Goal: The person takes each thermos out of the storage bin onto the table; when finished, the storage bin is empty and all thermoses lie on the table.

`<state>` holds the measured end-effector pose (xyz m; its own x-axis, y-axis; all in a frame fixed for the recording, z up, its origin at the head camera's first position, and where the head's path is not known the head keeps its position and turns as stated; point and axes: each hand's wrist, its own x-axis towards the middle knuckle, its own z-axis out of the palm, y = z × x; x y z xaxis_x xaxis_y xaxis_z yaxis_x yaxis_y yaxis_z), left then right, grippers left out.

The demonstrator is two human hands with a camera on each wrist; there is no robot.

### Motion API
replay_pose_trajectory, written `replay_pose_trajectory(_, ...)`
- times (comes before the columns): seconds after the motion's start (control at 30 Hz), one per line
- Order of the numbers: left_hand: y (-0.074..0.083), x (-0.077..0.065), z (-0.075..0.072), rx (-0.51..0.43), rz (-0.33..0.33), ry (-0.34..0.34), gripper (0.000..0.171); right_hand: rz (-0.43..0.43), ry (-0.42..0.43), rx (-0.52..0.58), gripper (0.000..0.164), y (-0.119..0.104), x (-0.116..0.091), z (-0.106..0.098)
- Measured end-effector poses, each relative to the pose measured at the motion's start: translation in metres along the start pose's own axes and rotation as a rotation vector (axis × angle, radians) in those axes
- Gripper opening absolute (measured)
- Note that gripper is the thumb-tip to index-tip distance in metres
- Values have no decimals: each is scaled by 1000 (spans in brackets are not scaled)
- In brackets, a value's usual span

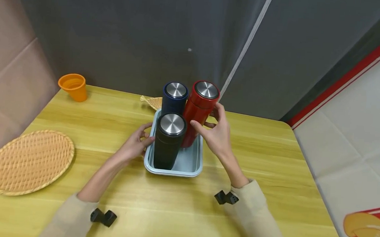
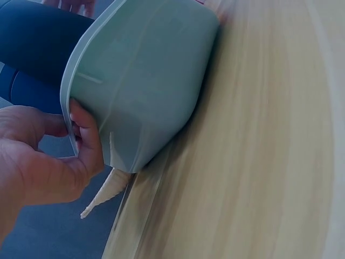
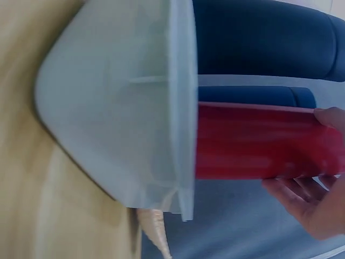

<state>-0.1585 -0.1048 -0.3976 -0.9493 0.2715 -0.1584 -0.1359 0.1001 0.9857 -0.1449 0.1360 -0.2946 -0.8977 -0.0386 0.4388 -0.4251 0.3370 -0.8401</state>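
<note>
A pale blue-grey plastic bin (image 1: pixel 187 165) stands on the table with three thermos bottles upright in it. The black thermos (image 1: pixel 166 149) is nearest, the dark blue thermos (image 1: pixel 174 104) is behind it, and the red thermos (image 1: pixel 197 110) leans a little at the right. My left hand (image 1: pixel 137 140) pinches the bin's left rim, thumb on the inner side and fingers outside, as the left wrist view shows. My right hand (image 1: pixel 217 132) holds the red thermos around its upper body, the thumb on the near side. In the right wrist view the base of the red thermos (image 3: pixel 242 143) is hidden by the bin wall.
An oval woven tray (image 1: pixel 29 162) lies at the table's left. At the back left stands an orange cup (image 1: pixel 73 87). A small wicker piece (image 1: pixel 153 102) pokes out behind the bin. A dark grey panel (image 1: pixel 132 40) rises along the back edge.
</note>
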Motion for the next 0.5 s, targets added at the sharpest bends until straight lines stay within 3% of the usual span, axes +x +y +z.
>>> replay_pose_trajectory(0.2, -2, 3, -2, -26, -17, 6, 57, -47, -6, 6, 69, 19, 11, -5)
replay_pose_trajectory(0.5, -3, 4, -3, -53, -24, -5, 58, -88, -21, 4, 66, 9, 15, -17)
